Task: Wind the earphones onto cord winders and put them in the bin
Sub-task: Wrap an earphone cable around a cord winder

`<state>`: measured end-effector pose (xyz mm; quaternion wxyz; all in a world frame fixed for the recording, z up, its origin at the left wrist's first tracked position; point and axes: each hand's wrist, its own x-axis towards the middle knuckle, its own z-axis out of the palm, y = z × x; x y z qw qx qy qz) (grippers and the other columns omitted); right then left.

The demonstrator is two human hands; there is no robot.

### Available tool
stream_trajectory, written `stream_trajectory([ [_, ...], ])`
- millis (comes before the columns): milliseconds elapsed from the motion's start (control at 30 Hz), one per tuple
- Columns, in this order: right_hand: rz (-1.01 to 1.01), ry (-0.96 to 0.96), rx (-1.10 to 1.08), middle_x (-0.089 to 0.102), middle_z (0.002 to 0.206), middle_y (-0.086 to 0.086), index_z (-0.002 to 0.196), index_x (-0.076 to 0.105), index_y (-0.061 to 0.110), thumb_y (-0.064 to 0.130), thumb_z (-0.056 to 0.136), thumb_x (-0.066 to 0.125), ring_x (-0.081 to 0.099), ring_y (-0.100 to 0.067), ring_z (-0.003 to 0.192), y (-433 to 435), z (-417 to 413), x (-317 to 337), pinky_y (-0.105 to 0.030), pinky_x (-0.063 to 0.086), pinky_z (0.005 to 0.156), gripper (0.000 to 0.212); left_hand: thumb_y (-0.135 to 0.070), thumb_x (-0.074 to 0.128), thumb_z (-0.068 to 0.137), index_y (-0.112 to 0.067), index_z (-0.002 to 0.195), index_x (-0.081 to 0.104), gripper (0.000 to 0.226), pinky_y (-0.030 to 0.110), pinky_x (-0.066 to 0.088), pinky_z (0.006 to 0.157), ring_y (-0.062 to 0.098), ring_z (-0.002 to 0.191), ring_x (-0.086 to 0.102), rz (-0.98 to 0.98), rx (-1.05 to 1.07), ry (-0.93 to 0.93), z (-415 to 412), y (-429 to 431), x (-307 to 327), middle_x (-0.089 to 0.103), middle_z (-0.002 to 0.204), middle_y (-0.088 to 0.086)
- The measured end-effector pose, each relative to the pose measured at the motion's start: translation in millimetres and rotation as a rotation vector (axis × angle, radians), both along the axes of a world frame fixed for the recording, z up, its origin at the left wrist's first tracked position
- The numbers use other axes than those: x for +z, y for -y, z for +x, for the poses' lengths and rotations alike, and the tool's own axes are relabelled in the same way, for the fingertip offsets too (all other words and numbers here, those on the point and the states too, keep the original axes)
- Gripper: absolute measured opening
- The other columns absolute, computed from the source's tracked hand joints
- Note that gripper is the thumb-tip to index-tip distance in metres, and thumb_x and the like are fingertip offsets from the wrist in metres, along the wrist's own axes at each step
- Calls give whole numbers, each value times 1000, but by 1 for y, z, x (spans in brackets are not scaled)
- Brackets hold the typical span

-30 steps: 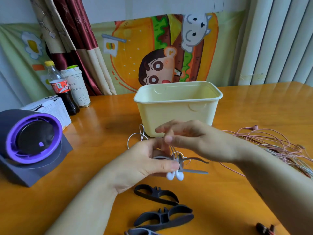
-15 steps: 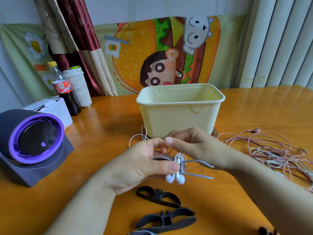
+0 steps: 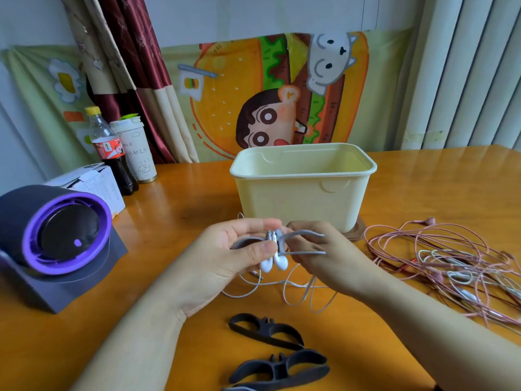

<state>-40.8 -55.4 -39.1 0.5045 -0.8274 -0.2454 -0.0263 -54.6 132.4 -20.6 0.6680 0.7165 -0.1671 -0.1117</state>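
Just in front of the pale yellow rectangular plastic bin [image 3: 301, 198], above the orange wooden tabletop [image 3: 183, 213], both hands hold a flat grey rubbery cord winder [image 3: 306, 235]. The left hand [image 3: 222, 261] pinches its middle, thumb and fingers [image 3: 253, 224] pressed over the two white earbuds [image 3: 275, 263] seated there. The right hand [image 3: 321, 261] curls its fingers round the right wing. Thin white cord [image 3: 284, 287] hangs in slack loops to the tabletop. It looks light, limp and apt to slip or tangle, so it is best taken close to the winder and kept taut. The winder seems bendy and is best gripped at the centre. Half a second ago the right hand sat above the winder, pinching cord by the left fingertips; now it has dropped behind the wing, and the loops lie nearer the person.
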Motion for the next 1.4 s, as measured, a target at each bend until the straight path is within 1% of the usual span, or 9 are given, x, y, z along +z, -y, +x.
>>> stream_trajectory([
  [100,-1,31,-41,47,58,-1,77,60,6,25,100,44,37,-10,52,-3,-2,-1,-26,32,52,34,-30,77,68,-18,106,74,39,21,56,77,13,88,70,-120,79,-55,3,1,-1,75,98,4],
  [233,197,-8,-117,58,64,13,98,54,23,23,95,55,47,-3,54,-9,-2,-2,-23,38,55,4,-18,61,73,-4,110,66,40,17,56,71,6,68,65,-355,155,-128,4,9,-3,71,78,3],
  [367,371,89,-211,58,88,16,100,45,26,22,87,64,45,-17,55,-11,-6,-2,-30,40,52,23,-18,61,75,-3,97,68,27,18,56,67,10,71,63,-547,232,-164,5,25,-11,70,76,6],
  [500,310,370,-249,53,89,19,97,47,31,21,78,76,38,-7,50,-10,-10,-1,-18,36,47,36,-16,64,75,1,108,66,37,22,59,71,13,79,70,-712,279,-255,4,39,-16,70,93,13],
  [567,164,491,-242,51,78,25,95,54,29,22,78,78,40,-6,55,-12,-10,-3,-10,33,52,30,-17,64,74,2,108,66,39,21,58,66,12,73,68,-764,305,-284,4,41,-17,70,90,12],
  [700,83,523,-232,59,88,13,93,68,22,19,80,75,43,-6,58,-13,-6,-10,-9,34,57,16,-15,66,73,1,108,66,39,23,59,66,15,72,69,-852,356,-368,3,43,-18,69,88,12],
  [933,-33,516,-160,64,85,12,93,73,21,26,78,71,40,-6,55,-2,1,-4,-9,34,53,16,-18,68,70,2,118,65,52,28,59,78,20,89,70,-825,373,-417,2,44,-21,69,115,20],
  [1133,-130,564,-45,66,89,7,95,74,17,25,79,75,37,-7,54,11,6,8,-8,31,55,18,-25,69,67,-8,103,68,39,28,54,75,15,81,71,-525,326,-338,7,30,-19,75,98,13],
  [1400,-252,596,56,68,90,6,96,75,16,28,78,73,43,-2,58,22,6,24,-9,36,56,22,-25,69,69,-6,112,69,47,26,53,80,14,85,70,-242,190,-206,6,13,-10,74,105,12],
])
